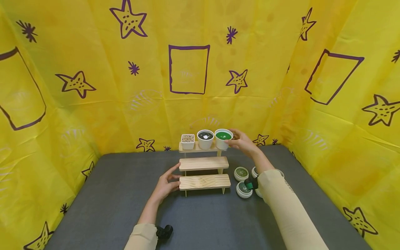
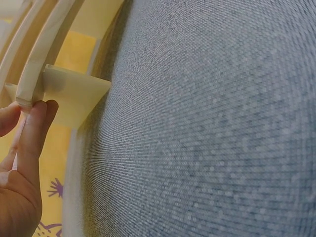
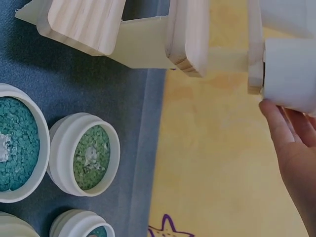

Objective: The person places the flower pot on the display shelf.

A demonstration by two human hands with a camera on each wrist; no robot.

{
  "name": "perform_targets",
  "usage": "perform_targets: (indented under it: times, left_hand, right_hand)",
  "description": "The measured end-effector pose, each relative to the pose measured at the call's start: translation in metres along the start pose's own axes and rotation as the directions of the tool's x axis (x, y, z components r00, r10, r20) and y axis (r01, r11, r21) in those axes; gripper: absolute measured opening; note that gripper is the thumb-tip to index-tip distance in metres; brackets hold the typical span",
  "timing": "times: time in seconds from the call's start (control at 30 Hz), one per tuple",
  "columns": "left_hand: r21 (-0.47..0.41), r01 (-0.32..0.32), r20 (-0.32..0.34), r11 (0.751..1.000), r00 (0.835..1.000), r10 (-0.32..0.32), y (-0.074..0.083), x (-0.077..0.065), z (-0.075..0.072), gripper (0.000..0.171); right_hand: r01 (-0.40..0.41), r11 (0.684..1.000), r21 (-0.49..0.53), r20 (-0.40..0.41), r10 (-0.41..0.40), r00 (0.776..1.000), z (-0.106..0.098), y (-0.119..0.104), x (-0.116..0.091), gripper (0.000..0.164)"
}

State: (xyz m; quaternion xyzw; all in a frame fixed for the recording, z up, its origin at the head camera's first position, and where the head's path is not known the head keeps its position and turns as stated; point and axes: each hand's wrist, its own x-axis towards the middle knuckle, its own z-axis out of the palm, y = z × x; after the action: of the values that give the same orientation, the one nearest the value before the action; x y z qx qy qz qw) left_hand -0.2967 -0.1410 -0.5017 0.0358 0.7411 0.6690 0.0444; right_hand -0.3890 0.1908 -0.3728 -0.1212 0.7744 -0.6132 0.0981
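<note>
A three-step wooden stand (image 1: pixel 204 181) stands on the dark table. On its top step are a square white pot with beige grains (image 1: pixel 188 143), a round white pot with dark contents (image 1: pixel 205 141) and a white pot with green contents (image 1: pixel 222 144). My right hand (image 1: pixel 244 142) grips that green-filled pot at the top step's right end, its fingers around the side in the right wrist view. With thumb and fingers, my left hand (image 1: pixel 164 185) pinches the left end of the lowest board (image 2: pixel 39 64).
Right of the stand sit several white round pots, among them one with light green granules (image 3: pixel 91 157) and one with teal granules (image 3: pixel 17 143). My right forearm covers some of them in the head view. A yellow patterned curtain (image 1: pixel 150 114) surrounds the table (image 1: pixel 125 187).
</note>
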Motion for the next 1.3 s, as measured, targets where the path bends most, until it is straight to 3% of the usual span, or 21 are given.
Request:
perform_targets:
  times: [0.8, 1.3]
  left_hand:
    - [-0.006, 0.002, 0.011, 1.000, 1.000, -0.002, -0.001, 0.002, -0.001, 0.073]
    - [-0.005, -0.003, 0.007, 1.000, 1.000, 0.003, -0.002, 0.002, 0.000, 0.073]
  right_hand:
    - [-0.012, 0.999, 0.045, 0.018, 0.012, 1.000, 0.007, -0.003, -0.002, 0.082]
    - [-0.014, 0.999, 0.034, -0.003, 0.014, 1.000, -0.013, 0.008, -0.012, 0.082]
